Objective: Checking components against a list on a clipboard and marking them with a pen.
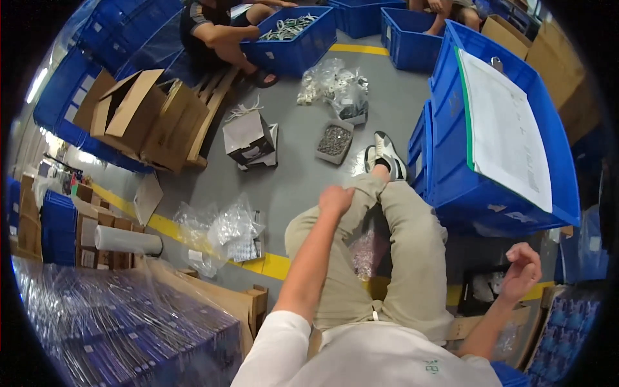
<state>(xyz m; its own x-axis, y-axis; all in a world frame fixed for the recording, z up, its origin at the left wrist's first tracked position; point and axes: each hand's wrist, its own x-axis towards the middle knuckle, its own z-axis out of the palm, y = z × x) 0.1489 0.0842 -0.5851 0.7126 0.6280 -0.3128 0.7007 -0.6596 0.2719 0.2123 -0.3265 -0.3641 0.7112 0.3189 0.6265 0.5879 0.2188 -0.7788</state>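
My left hand point(336, 201) is over my left knee, its fingers curled in; whatever it may hold is hidden. My right hand point(525, 267) is raised at the right side, fingers loosely bent and apart, with nothing visible in it. Below and left of that hand is a black bin point(480, 290) with clear plastic bags in it. On the floor beyond my left knee stands an open box of small metal parts point(334, 140). A bag of pink-tinted plastic point(369, 256) lies between my legs.
Blue crates point(516, 216) stand at the right, with a clipboard of paper point(506, 129) against them. Clear bags point(235, 226), a white-and-black box point(248, 138) and bagged parts point(335, 84) are on the floor. A co-worker point(222, 35) sits by a blue crate of straps point(290, 48).
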